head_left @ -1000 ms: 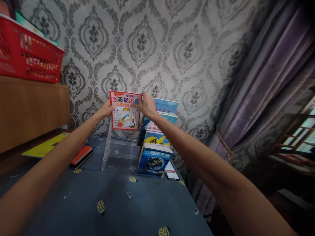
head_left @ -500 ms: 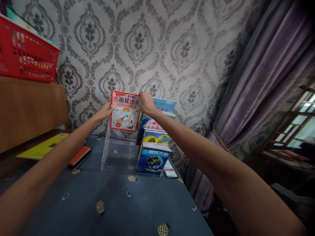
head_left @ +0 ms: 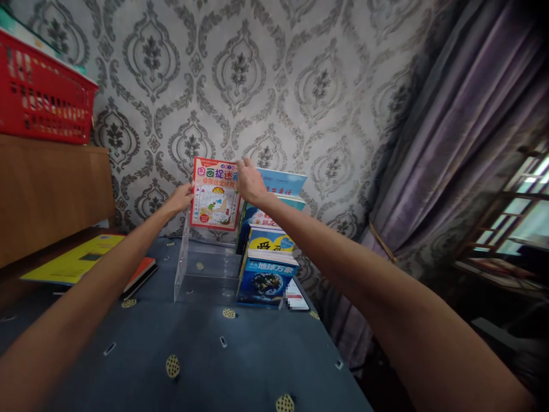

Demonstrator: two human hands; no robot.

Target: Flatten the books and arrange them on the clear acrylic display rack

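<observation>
A red-bordered picture book [head_left: 215, 197] stands upright at the top back of a clear stepped rack [head_left: 208, 286], on its left side. My left hand [head_left: 182, 198] is closed on the book's left edge. At its upper right corner is my right hand [head_left: 250, 180], fingers bent round the edge. To the right, other books stand in tiers: a light blue one [head_left: 287, 182] at the back, a yellow and blue one [head_left: 268, 239], and a blue book with a globe [head_left: 266, 283] in front.
A yellow book [head_left: 71, 260] and an orange-red book [head_left: 141, 272] lie on the dark tablecloth [head_left: 240, 366] at the left. A phone-like object [head_left: 295, 297] lies right of the rack. A red basket [head_left: 47, 94] sits on a wooden cabinet [head_left: 51, 194]; a curtain [head_left: 412, 171] hangs right.
My right hand has shifted slightly left along the book's top corner, showing more of the light blue book. The view has moved a little.
</observation>
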